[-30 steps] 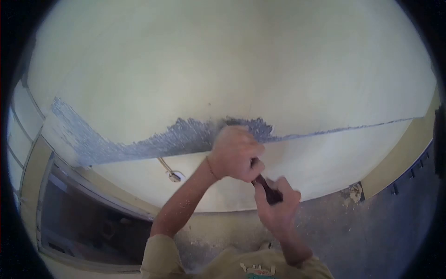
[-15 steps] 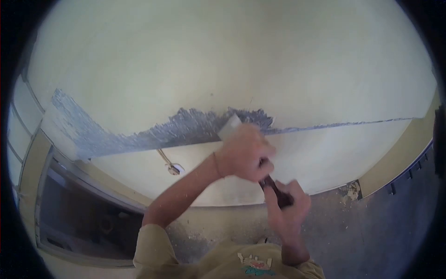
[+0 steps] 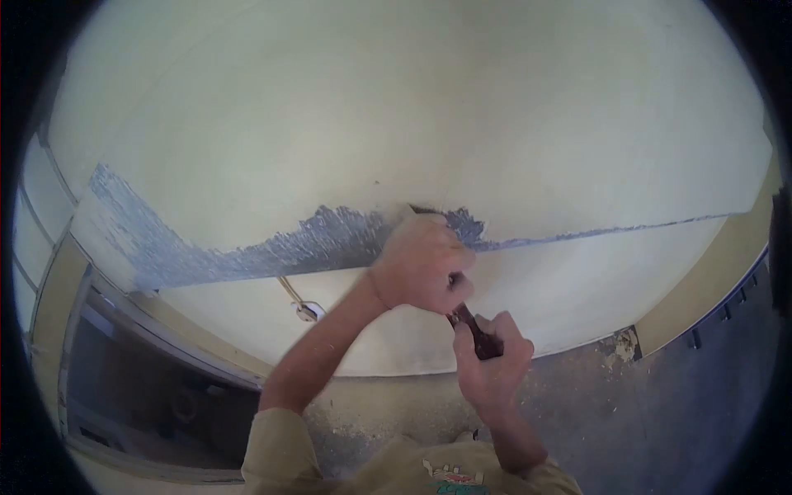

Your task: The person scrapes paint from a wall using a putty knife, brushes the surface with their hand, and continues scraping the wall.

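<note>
Both my hands are on a scraper with a dark reddish-brown handle [image 3: 487,343]. My left hand [image 3: 422,264] is closed around its upper part, near the blade, and hides most of the blade. My right hand [image 3: 497,363] wraps the handle's lower end. The scraper's far end meets a pale painted surface [image 3: 495,107] at the edge of a rough, scraped grey band [image 3: 342,235]. That band runs left along the surface's lower edge and thins to a narrow line on the right.
Below the edge is a pale lower wall [image 3: 577,285] with a cable and small round fitting [image 3: 308,312]. A dark framed opening [image 3: 157,379] lies at lower left. Pale flakes dot the grey floor [image 3: 577,421]. A chipped patch [image 3: 623,346] shows near the right corner.
My hands and the scraper have shifted slightly left. The blade, visible before above my left hand, is now mostly hidden. The view has tilted a little.
</note>
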Available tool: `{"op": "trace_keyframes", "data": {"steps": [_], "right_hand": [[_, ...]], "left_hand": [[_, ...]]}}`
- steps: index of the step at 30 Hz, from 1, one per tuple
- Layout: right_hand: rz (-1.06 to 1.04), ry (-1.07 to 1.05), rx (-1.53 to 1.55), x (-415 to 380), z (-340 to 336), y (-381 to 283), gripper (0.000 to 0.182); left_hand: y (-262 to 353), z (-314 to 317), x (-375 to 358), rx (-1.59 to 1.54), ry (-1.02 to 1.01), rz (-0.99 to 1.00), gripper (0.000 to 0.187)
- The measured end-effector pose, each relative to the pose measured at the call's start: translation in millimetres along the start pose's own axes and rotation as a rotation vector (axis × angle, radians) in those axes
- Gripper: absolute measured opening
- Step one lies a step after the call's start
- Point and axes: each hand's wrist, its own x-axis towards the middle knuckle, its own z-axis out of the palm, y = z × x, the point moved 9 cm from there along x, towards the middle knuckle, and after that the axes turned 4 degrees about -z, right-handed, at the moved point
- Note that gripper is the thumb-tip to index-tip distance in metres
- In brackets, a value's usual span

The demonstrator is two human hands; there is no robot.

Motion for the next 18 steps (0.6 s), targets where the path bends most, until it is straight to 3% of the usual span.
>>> {"op": "trace_keyframes", "data": {"steps": [2, 7, 12, 15, 18], "right_hand": [[-0.032, -0.005, 0.034, 7, 2, 9, 0.026], [-0.103, -0.013, 0.044, -11, -24, -14, 0.025], [-0.08, -0.027, 0.108, -7, 7, -1, 0.018], [0.017, -0.075, 0.097, -12, -11, -6, 0.021], [-0.071, -0.021, 0.064, -28, -36, -10, 0.023]], "left_hand": [[-14, -6, 7, 0.072, 0.029, -0.023, 0.02], [24, 7, 0, -0.041, 0.018, 0.024, 0.019], [-14, -10, -5, 0.063, 0.089, 0.011, 0.018], [4, 1, -6, 0.044, 0.043, 0.028, 0.018], [20, 8, -5, -0.092, 0.05, 0.021, 0.019]]}}
